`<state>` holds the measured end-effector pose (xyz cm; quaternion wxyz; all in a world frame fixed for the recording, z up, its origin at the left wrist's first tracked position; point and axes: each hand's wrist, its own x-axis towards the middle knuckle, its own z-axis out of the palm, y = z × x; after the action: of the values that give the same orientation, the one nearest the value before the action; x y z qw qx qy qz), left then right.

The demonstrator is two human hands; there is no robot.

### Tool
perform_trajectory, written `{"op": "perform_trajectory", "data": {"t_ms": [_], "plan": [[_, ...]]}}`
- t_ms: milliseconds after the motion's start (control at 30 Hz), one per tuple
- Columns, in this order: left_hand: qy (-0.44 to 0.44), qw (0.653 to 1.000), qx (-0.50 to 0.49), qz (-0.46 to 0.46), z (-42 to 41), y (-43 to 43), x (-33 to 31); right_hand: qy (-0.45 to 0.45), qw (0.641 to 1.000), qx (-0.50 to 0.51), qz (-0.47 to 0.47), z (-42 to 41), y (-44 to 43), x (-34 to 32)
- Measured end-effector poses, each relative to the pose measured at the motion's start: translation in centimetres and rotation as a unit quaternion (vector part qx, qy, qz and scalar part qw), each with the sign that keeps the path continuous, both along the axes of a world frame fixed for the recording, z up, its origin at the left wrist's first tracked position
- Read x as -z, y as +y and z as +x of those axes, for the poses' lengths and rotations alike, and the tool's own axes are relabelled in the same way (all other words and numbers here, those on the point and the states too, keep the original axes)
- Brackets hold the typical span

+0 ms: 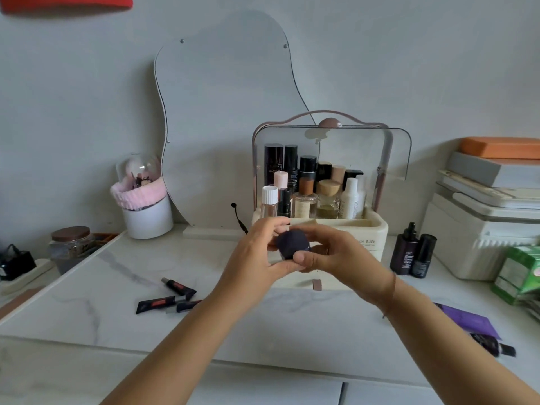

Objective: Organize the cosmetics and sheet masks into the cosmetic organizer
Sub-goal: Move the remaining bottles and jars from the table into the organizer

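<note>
Organizer at table rear, bottles inside; tubes left, two bottles right.

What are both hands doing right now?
Left hand: closed on the small dark navy round jar.
Right hand: closed on the same jar, thumb in front.

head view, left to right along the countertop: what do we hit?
Glass jar with brown lid → white cup with pink band → black tubes lying flat → left hand and right hand holding a dark jar in front of the cosmetic organizer → two dark bottles → green packets.
</note>
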<state>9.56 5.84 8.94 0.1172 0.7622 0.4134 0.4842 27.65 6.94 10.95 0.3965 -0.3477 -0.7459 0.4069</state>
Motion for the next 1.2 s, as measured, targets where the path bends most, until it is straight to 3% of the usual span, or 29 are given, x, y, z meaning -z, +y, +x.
{"op": "perform_trajectory", "data": {"t_ms": [100, 233, 367, 600, 900, 1033, 1200], "plan": [[0.002, 1.0, -0.006, 0.022, 1.0, 0.9, -0.1, 0.049, 0.998, 0.003, -0.035, 1.1, 1.3, -0.9], [0.056, 0.99, -0.109, 0.072, 1.4, 2.3, 1.6, 0.07, 0.987, 0.145, 0.01, 1.8, 4.0, -1.7], [0.145, 0.976, -0.142, 0.084, 1.0, 3.5, 3.9, -0.031, 0.972, 0.221, 0.072, 1.9, 6.7, -2.3], [0.207, 0.96, -0.171, 0.078, 0.9, 4.0, 3.9, -0.188, 0.951, 0.226, 0.096, 1.4, 8.9, -1.9], [0.176, 0.969, -0.161, 0.066, 1.2, 3.9, 3.1, -0.304, 0.933, 0.171, 0.085, 0.9, 9.0, -2.7], [0.168, 0.97, -0.162, 0.064, 1.2, 3.9, 3.1, -0.299, 0.934, 0.179, 0.08, 0.9, 8.7, -2.4], [0.173, 0.969, -0.168, 0.063, 1.3, 4.0, 3.1, -0.215, 0.932, 0.258, 0.137, 1.4, 7.4, -1.3]]}}
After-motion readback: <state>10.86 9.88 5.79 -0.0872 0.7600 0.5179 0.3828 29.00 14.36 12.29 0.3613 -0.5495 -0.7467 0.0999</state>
